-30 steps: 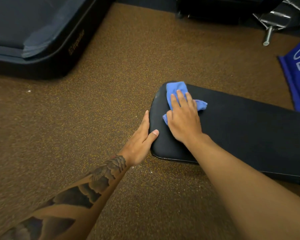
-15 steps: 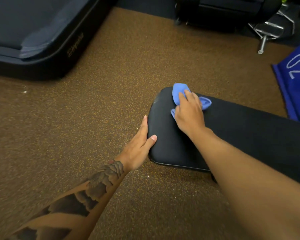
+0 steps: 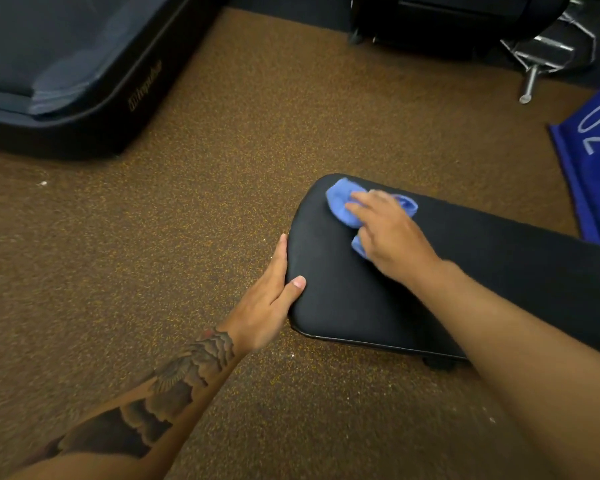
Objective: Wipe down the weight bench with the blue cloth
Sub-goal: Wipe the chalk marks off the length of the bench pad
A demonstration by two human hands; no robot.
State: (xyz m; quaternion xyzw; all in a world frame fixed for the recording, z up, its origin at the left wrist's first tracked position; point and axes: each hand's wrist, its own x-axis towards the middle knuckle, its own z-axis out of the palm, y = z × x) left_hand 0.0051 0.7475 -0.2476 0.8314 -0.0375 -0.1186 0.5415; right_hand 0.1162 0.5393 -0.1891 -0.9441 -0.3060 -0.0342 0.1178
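Note:
The black padded weight bench (image 3: pixel 343 289) runs from the middle of the view out to the right edge. A crumpled blue cloth (image 3: pixel 342 204) lies on its far left corner. My right hand (image 3: pixel 388 233) presses flat on the cloth, fingers straight and slightly blurred, covering most of it. My left hand (image 3: pixel 272 299) rests against the bench's left end, fingers along the side and thumb on the top surface.
Brown speckled gym flooring (image 3: pixel 153 271) surrounds the bench. A dark treadmill base (image 3: pixel 84 98) sits at the top left. Black equipment and a chrome dumbbell handle (image 3: pixel 534 74) stand at the top right. A blue mat marked 02 (image 3: pixel 596 161) lies at the right edge.
My right hand has slid the blue cloth away from me toward the bench's far left corner. The left hand has kept its place on the bench end.

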